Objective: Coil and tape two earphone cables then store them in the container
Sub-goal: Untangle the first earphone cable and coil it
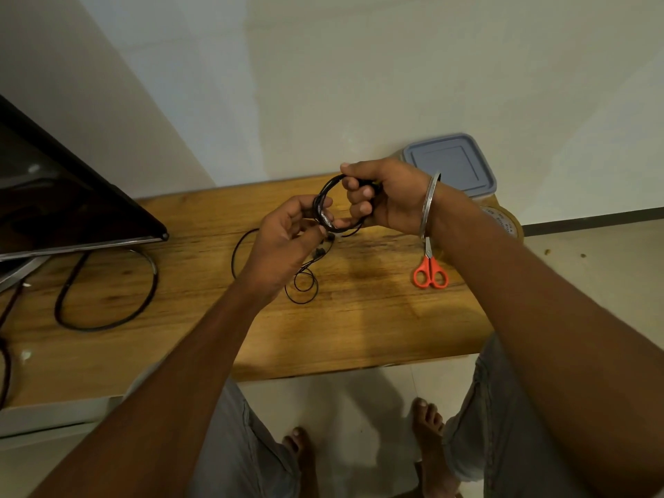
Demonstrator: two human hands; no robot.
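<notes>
Head camera, looking down past two bare forearms that reach forward over a wooden table [359, 318]. Both hands meet above its far half and share one coiled black earphone cable [325, 195], held up in the air as a small ring. Left hand [287, 242] is turned palm inward, wrist bent slightly, its fingers curled closed and pinching the lower left of the ring, where a shiny strip of tape [326, 221] wraps the strands right at the fingertips. Right hand [388, 195] comes in from the other side with knuckles up, its fingers folded tight around the ring's right side and the thumb laid across the top; a metal bangle [429, 203] circles that wrist. Below the left fingers, a second earphone cable [303, 282] lies loose on the table in untidy loops. Orange-handled scissors [430, 269] rest on the wood under the right wrist, near it. Beyond the right hand's knuckles, by the wall, sits the container [451, 163] with its grey lid on, and a roll of tape [501, 219] shows just past the right forearm.
</notes>
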